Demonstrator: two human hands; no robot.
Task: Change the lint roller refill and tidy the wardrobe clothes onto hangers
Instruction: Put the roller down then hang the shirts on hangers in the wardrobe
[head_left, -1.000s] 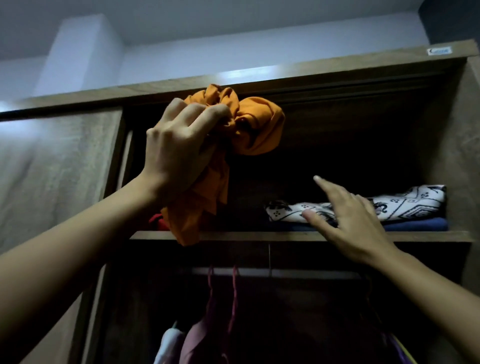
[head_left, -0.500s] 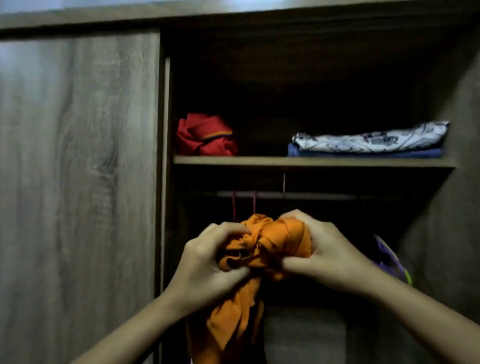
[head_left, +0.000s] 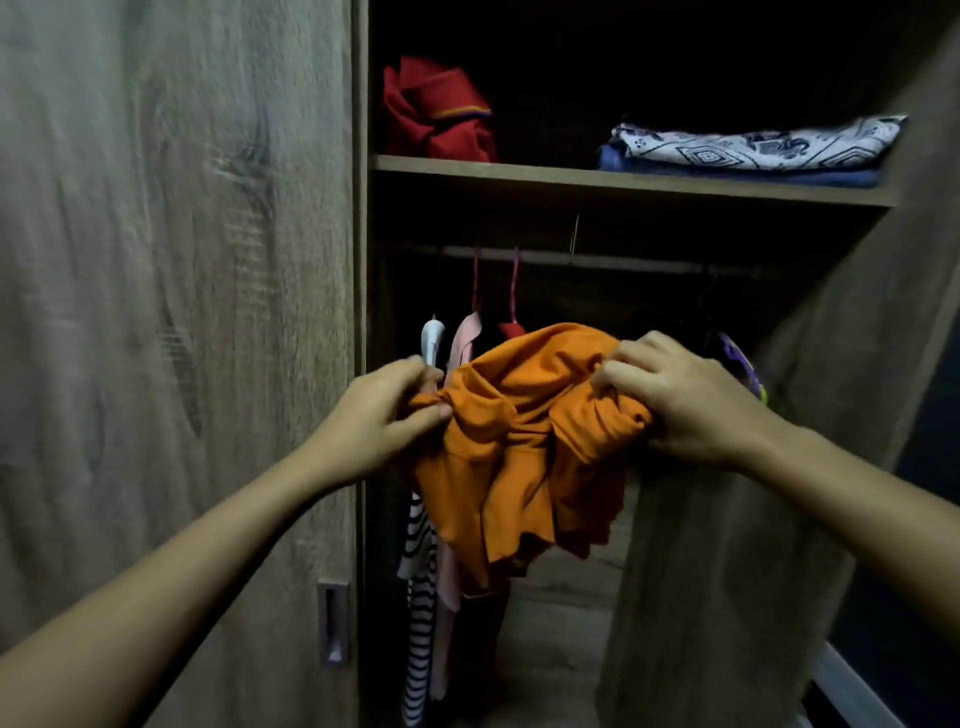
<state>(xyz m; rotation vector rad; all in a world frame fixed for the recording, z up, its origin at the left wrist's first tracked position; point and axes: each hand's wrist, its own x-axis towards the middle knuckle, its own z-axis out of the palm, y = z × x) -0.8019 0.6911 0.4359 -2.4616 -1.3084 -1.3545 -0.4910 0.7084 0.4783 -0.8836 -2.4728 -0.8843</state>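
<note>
Orange fabric is hanging bunched up right in the middle of the shot, an orange garment being gripped from both sides in front of the open wardrobe. Left hand is pinching a twisted bit of cloth at its left edge between thumb and fingers, while the right hand is closing its fingers around a thick wad of it at the upper right. So the cloth is stretching between the two hands, with the rest drooping loose below them.

Right behind it, a striped top and a pink garment are hanging on the left side of the rail, on thin red hangers. Something purple is peeking out just past the right hand, can't really tell what it is.

Further back and higher up, the shelf is carrying a crumpled red garment on the left and a folded patterned white cloth lying on top of a blue one on the right, well apart from each other. Wood-grain sliding door is filling the whole left side, with its recessed handle low down.
</note>
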